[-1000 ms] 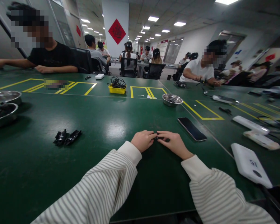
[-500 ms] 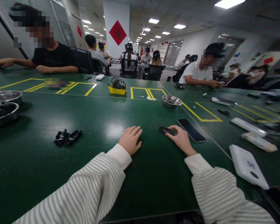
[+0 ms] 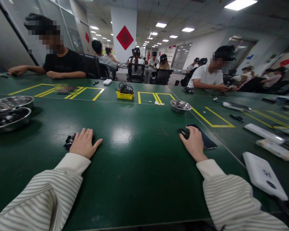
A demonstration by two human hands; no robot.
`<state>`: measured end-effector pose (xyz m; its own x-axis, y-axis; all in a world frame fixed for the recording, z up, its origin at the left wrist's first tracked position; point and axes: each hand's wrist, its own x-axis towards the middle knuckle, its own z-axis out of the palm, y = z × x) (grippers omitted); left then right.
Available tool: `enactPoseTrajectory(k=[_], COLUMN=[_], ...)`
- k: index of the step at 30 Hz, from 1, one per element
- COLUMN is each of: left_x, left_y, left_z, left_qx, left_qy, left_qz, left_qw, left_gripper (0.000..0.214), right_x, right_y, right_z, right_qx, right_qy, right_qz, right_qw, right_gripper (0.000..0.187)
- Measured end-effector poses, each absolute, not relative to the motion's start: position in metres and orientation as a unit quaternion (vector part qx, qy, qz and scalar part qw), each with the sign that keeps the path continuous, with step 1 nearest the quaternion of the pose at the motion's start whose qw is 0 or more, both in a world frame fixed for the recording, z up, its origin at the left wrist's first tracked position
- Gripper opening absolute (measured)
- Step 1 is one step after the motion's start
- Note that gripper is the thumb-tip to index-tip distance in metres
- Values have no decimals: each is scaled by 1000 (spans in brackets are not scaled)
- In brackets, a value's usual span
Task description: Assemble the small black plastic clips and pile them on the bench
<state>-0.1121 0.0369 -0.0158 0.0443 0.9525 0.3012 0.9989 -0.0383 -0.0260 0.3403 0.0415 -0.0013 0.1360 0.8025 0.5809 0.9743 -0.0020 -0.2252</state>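
Note:
My left hand (image 3: 83,143) lies palm down over the shiny black crumpled packets (image 3: 68,141), its fingers stretched out and the thumb apart. Most of the packets are hidden beneath it; whether it presses on them I cannot tell. On the right, my right hand (image 3: 193,143) curls its thumb and fingers round a small black object (image 3: 183,132) low at the table. Part of that object is covered by the fingers, and its kind is not clear. A dark-screened phone (image 3: 208,138) lies flat just beside and partly behind this hand.
Two metal bowls (image 3: 26,122), the nearer with dark items inside, stand at the left. Farther off are a yellow tray (image 3: 125,95) of black cables and a small metal bowl (image 3: 181,110). White power banks (image 3: 265,175) lie at the right. Two people sit across the green table (image 3: 135,192).
My left hand has moved left from the middle of the table onto the black packets. My right hand keeps the small black object, now closer to the phone. The view has shifted slightly.

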Motion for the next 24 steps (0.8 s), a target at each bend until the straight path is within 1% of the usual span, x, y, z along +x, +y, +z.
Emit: enactPoseTrajectory(k=[3, 7, 10, 13, 16, 18, 21, 24], left_x=[-83, -31, 3, 19, 15, 5, -14, -25], left_y=[37, 33, 30, 30, 31, 33, 36, 37], left_z=[-12, -6, -5, -6, -6, -4, -3, -1], left_qx=[-757, -830, -867, -878, -867, -867, -876, -873], left_qy=[-638, -540, -471, -427, -423, -419, -397, -397], left_qz=[-122, -139, -160, -205, -244, -246, -236, -232], left_qw=[73, 12, -28, -73, -101, -113, -138, -162], left_gripper=[63, 61, 58, 59, 64, 63, 59, 54], right_x=[313, 259, 217, 193, 189, 193, 197, 197], right_y=[38, 34, 30, 27, 22, 18, 16, 15], right_z=[0, 2, 2, 0, 1, 2, 5, 6], right_qx=[-634, -528, -486, -470, -451, -441, -423, -408], right_qy=[-702, -795, -810, -805, -811, -819, -834, -843], right_qz=[-115, 0, 106, 165, 194, 202, 199, 190], right_qw=[304, 298, 311, 323, 318, 307, 294, 294], right_gripper=[35, 29, 31, 37, 45, 46, 43, 35])
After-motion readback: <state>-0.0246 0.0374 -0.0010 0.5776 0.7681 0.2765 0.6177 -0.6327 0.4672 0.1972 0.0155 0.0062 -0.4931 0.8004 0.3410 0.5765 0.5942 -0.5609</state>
